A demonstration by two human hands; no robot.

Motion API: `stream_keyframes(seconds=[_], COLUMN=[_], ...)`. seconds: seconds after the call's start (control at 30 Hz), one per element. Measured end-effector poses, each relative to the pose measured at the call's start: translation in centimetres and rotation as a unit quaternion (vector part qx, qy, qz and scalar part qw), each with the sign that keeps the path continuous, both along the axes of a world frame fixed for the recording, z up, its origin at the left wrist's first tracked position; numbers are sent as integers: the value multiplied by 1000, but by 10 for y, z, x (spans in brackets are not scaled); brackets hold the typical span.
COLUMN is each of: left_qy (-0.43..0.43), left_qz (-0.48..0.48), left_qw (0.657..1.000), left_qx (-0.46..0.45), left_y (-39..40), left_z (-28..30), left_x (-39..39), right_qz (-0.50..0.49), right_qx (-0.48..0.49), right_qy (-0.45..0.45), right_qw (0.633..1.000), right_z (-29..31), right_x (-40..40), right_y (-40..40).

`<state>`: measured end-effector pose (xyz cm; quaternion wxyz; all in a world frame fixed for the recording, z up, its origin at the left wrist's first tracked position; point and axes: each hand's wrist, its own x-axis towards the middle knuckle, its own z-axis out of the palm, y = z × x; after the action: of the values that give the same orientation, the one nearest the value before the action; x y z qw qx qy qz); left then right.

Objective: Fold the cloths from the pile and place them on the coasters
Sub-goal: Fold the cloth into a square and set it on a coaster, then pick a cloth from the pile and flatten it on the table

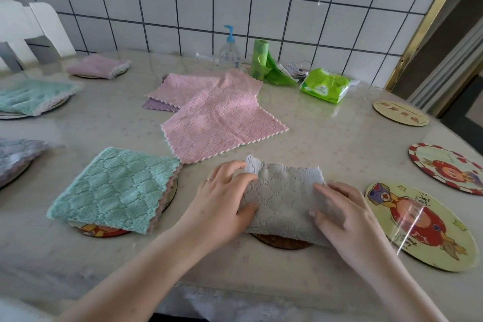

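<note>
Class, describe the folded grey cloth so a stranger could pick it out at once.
Start at the near edge of the pale table. Both hands, left hand and right hand, rest on the folded grey quilted cloth, atop a dark round coaster. Neighbouring cloths are mint or pink.

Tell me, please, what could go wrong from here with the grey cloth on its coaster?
The grey cloth has a flipped-up far-left corner, so the fold might spring open once the left hand and right hand let go. It also overhangs its coaster towards the right, so it could end up off-centre.
</note>
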<state>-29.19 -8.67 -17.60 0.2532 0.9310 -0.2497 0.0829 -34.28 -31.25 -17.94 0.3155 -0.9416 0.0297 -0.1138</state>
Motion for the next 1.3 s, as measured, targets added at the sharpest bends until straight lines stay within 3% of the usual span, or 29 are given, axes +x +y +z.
stream_keyframes(seconds=[0.07,0.17,0.27,0.4,0.47,0.6,0.67,0.8,1.0,1.13,1.3], left_qy=[-1,45,106,100,100,35,81,135,238,246,266], left_qz=[-25,-59,-60,-79,-82,-26,23,56,-2,-12,36], left_qw=[1000,990,969,952,953,968,952,943,929,922,949], left_qx=[19,116,217,277,275,248,293,298,282,300,168], left_y=[-4,-13,-17,-16,-13,12,26,38,39,41,48], left_z=[3,5,2,10,22,24,23,21,35,43,78], left_x=[3,10,19,25,31,62,82,100,102,103,124], right_qz=[21,61,102,154,170,161,189,237,217,203,172], right_qx=[-16,-108,-195,-266,-294,-249,-223,-184,-212,-141,-122], right_qy=[26,83,193,284,260,176,153,158,210,186,118], right_qw=[999,989,956,908,904,938,944,941,929,951,970], right_z=[7,15,19,36,47,57,48,29,39,69,123], right_x=[3,10,20,31,48,108,139,189,221,222,216], right_y=[6,15,18,8,0,-9,-7,8,24,33,33])
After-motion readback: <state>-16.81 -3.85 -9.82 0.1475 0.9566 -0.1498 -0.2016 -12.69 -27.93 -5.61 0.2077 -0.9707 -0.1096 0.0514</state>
